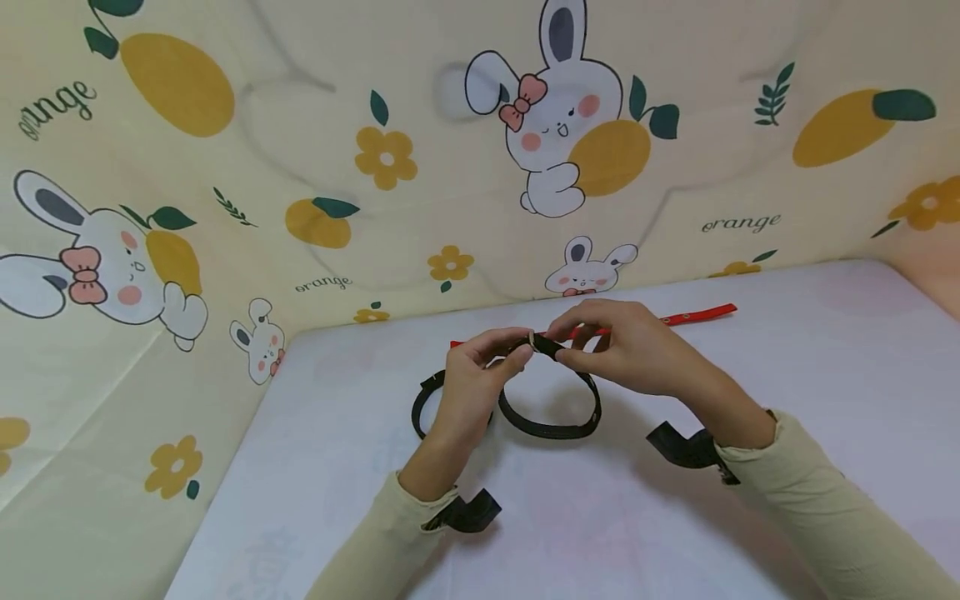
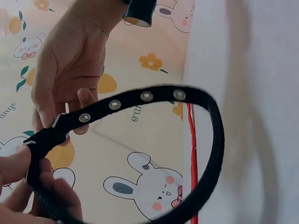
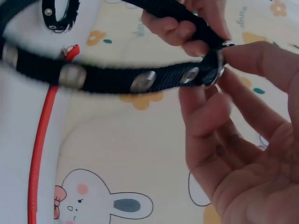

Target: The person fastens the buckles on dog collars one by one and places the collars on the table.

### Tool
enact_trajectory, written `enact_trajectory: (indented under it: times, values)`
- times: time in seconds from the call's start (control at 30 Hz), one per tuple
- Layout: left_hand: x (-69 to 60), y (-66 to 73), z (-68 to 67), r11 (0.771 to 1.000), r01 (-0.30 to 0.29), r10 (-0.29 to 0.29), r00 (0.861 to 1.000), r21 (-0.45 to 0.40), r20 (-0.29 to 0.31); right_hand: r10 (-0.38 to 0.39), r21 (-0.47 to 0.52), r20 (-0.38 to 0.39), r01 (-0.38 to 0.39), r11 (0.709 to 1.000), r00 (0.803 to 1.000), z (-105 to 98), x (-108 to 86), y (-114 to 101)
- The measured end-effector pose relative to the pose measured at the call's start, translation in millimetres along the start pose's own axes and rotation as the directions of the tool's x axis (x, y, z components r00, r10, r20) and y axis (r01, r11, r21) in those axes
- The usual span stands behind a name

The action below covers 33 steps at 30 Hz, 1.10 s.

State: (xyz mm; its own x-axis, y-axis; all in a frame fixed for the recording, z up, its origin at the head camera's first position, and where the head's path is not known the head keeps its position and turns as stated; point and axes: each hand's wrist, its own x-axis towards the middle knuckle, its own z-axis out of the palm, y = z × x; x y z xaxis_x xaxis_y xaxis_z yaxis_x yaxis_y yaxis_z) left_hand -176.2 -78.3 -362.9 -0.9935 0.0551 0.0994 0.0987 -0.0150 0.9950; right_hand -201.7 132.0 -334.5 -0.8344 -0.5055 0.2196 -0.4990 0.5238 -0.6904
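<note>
- Black strap (image 1: 551,431) hangs looped above the white table (image 1: 570,533).
- My left hand (image 1: 474,379) and right hand (image 1: 633,348) pinch it beside the metal ring (image 3: 221,70).
- Apparently I'm fastening it; next likely needs a gentle pull.

The left hand (image 1: 472,387) partly hides the leftmost black collar (image 1: 416,410); the right hand (image 1: 633,350), the red strap (image 1: 701,316).
</note>
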Motion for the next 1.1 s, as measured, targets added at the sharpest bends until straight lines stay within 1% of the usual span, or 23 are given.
enact_trajectory:
  times: [0.1,0.17,0.3,0.4,0.57,0.7,0.83,1.0,1.1]
  values:
    - [-0.8,-1.7,0.9,1.000,-0.006,0.006,1.000,-0.018,0.002,-0.002,0.012,0.010,0.002,1.000,1.000,2.6,-0.1,0.3]
    - [-1.2,-1.6,0.5,1.000,-0.007,0.007,1.000,-0.016,0.007,0.002,0.016,0.015,-0.002,1.000,1.000,3.6,1.0,0.1]
    - [-1.6,-1.2,-0.2,0.999,-0.010,0.011,0.999,-0.030,0.031,-0.005,0.008,0.004,0.005,1.000,1.000,4.6,1.8,0.0]
    - [-1.0,-1.6,-0.3,0.999,0.001,0.001,1.000,-0.050,0.031,-0.013,0.004,-0.007,0.013,1.000,1.000,5.8,2.4,0.1]
    - [0.3,-2.1,-0.5,0.997,0.022,-0.021,1.000,-0.075,0.003,-0.006,-0.014,-0.015,0.006,1.000,1.000,10.0,3.6,-0.8]
    - [-0.4,0.4,-0.1,0.995,0.012,-0.013,1.000,-0.096,-0.008,0.024,-0.037,-0.031,-0.025,0.999,0.999,12.8,4.2,-0.7]
    - [-0.3,1.5,0.6,0.993,0.015,-0.018,1.000,-0.116,-0.026,0.034,-0.034,-0.045,-0.036,0.999,0.998,13.8,4.1,-0.2]
    - [0.4,3.5,1.4,0.984,0.007,-0.019,0.998,-0.178,-0.067,0.039,-0.038,-0.054,-0.041,0.998,0.998,14.0,3.9,0.1]
    - [0.1,4.5,1.6,0.977,0.000,-0.017,0.997,-0.213,-0.078,0.044,-0.037,-0.053,-0.046,0.998,0.998,13.7,3.7,0.0]
